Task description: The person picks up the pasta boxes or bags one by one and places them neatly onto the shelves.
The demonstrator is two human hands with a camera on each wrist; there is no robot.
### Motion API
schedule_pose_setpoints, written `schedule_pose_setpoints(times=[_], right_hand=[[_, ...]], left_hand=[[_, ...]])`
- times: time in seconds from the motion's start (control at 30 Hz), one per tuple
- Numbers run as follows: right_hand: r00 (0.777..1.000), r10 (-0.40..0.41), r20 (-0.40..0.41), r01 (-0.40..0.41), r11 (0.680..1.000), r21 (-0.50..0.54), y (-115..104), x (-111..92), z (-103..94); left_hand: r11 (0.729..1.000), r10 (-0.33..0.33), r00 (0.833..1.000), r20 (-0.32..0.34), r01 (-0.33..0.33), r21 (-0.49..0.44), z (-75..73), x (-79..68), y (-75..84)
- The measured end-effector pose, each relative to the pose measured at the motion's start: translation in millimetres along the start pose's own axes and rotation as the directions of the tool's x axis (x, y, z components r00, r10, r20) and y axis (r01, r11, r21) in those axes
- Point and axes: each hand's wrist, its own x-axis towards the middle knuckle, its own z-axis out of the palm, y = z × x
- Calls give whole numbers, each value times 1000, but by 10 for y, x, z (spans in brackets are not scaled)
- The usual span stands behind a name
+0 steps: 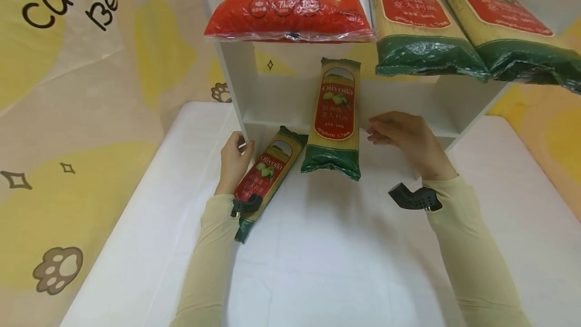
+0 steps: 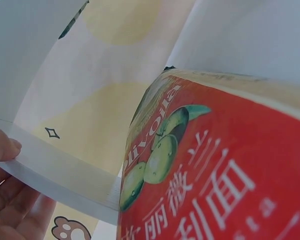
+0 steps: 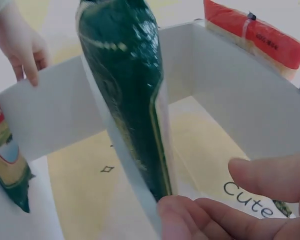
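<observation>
My left hand (image 1: 235, 159) grips the front edge of the white shelf's left side panel (image 2: 65, 175), thumb on one face and fingers on the other. Beside it, a spaghetti pack (image 1: 270, 173) with green ends slants across the table near the shelf; its red label (image 2: 205, 165) fills much of the left wrist view. Another spaghetti pack (image 1: 336, 115) sits in the lower compartment, its green end jutting out over the front. Just right of that pack is my right hand (image 1: 404, 138), thumb apart from the bent fingers, fingertips right at the pack's edge in the right wrist view.
Above, the shelf's upper board carries a red and clear bag of pasta (image 1: 290, 9) and two more spaghetti packs (image 1: 422, 19), (image 1: 508, 24), all overhanging the front. A white cloth covers the table (image 1: 290, 276). A printed yellow and beige cloth (image 1: 91, 115) hangs behind.
</observation>
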Motion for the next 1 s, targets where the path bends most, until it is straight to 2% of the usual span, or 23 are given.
schedule_pose_setpoints(times=[0.17, 0.4, 0.57, 0.7, 0.87, 1.0], right_hand=[[1000, 12, -17, -11, 996, 83, 100, -90, 27], [1000, 11, -19, -9, 993, 120, 201, -214, 106], [999, 17, 27, -18, 999, 27, 274, -296, 237], [996, 60, 64, -59, 998, -16, 375, -295, 369], [975, 129, 181, -137, 990, 34, 590, -218, 599], [948, 193, 251, -230, 965, 125, 738, -151, 806]], left_hand=[[1000, 0, 1000, -5, 0, 6, 7, 3, -4], [1000, -8, 1000, -3, 8, 5, 14, 1, -8], [1000, -7, 1000, -2, 7, 6, 17, 4, -3], [1000, -1, 1000, -8, 1, 4, 11, 12, -4], [1000, 3, 1000, -14, -3, 8, 9, 12, -16], [1000, 4, 1000, -8, -4, 10, 11, 6, -11]])
